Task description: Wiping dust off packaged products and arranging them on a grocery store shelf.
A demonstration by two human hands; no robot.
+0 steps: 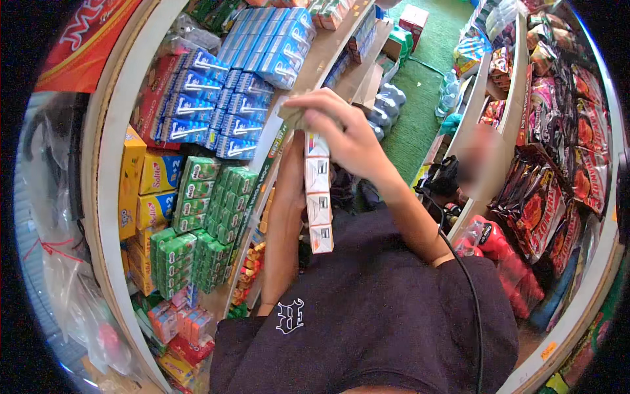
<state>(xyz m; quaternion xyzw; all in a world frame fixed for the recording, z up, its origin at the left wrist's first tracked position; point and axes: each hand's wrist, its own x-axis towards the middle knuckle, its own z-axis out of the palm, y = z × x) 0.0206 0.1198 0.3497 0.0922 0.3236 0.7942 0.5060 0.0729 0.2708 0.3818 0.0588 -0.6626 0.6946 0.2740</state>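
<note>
My right hand [337,115] is bent over the top of a row of small white cartons [319,197], its fingers and thumb closed on a greyish-brown thing [294,112] that looks like a cloth and is blurred. My left forearm [284,216] reaches up along the left side of the cartons. The left hand at its end is mostly hidden by the right hand and the cloth, so its grip cannot be made out. The cartons stand in a line, one above another in the picture, in front of my dark shirt [374,295].
Shelves on the left hold blue cartons with straws [189,106], green Milo cartons [194,197] and yellow Solite boxes [157,172]. At right, a shelf holds packets [536,207] and red bottles [512,276]. A black cable [467,276] crosses my shirt. Bottle packs [389,108] stand on the green floor.
</note>
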